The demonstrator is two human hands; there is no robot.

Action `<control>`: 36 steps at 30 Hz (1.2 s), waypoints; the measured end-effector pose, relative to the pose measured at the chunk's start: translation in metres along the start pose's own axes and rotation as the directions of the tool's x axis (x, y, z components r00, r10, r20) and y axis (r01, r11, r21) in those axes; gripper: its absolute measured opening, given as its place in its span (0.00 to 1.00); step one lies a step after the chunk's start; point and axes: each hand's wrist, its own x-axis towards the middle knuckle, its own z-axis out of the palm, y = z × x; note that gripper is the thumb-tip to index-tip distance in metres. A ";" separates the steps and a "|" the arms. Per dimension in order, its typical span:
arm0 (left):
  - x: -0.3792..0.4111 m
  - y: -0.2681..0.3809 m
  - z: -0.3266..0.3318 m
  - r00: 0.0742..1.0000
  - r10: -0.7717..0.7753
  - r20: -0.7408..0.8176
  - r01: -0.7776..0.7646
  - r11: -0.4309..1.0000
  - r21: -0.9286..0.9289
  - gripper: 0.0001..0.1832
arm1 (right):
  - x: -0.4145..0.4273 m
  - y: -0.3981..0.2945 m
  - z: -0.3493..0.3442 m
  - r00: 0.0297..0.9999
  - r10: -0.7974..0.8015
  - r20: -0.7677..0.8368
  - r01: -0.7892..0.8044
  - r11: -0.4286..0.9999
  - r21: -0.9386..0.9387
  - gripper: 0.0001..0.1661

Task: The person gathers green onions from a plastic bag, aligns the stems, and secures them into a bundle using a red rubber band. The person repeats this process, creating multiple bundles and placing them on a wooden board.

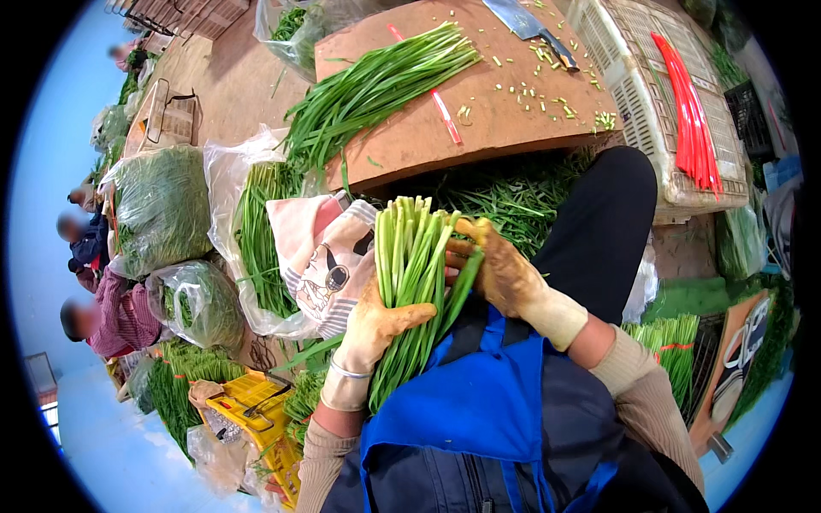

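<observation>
My left hand (pixel 378 327), in a stained work glove, is closed around a bunch of garlic chives (pixel 410 276) above my lap. The pale cut ends point up and away from me, while the green leaves hang down over a blue apron (pixel 462 410). At the bunch's right edge is my right hand (pixel 507 272), gloved too, with its fingers curled beside the stems. One broad leaf (pixel 467 279) bends out against that hand. Some of the right fingertips are hidden behind the stems, so its grip is unclear.
Ahead stands a wooden board (pixel 391 154) with loose chives (pixel 385 83), a red-and-white strip (pixel 446 115), a cleaver (pixel 529 29) and trimmings. Red ties (pixel 689 115) lie on a white crate (pixel 641 128) at right. Bagged greens (pixel 160 205) and people (pixel 125 314) are at left.
</observation>
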 end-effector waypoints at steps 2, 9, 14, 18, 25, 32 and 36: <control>0.000 0.009 0.000 0.993 0.097 0.061 -0.111 0.943 0.315 0.39 | 0.015 -0.003 0.014 0.988 -0.111 0.107 0.114 0.993 -0.022 0.40; 0.010 0.017 0.000 0.981 -0.064 0.181 -0.033 0.873 0.487 0.44 | 0.036 -0.001 0.033 0.984 -0.087 0.155 0.085 0.996 0.018 0.45; 0.008 0.024 -0.005 0.976 0.003 0.217 -0.128 0.815 0.565 0.47 | 0.031 -0.017 0.050 0.981 -0.106 0.161 0.124 0.987 -0.105 0.32; -0.002 0.035 -0.017 0.944 0.096 0.316 -0.257 0.813 0.522 0.55 | 0.021 -0.074 0.072 0.947 -0.254 0.195 0.293 0.935 -0.201 0.29; 0.005 0.021 -0.016 0.899 0.132 0.417 -0.405 0.611 0.680 0.30 | -0.004 -0.260 0.050 0.725 -0.654 0.215 0.688 0.677 -0.261 0.20; 0.008 0.009 -0.009 0.899 -0.197 0.390 -0.142 0.711 0.688 0.12 | -0.068 -0.376 0.021 0.493 -0.870 0.018 0.780 0.433 -0.452 0.16; 0.022 0.040 -0.002 0.843 0.437 0.314 -0.528 0.561 0.637 0.18 | -0.093 -0.385 0.012 0.426 -0.902 0.071 0.790 0.333 -0.515 0.19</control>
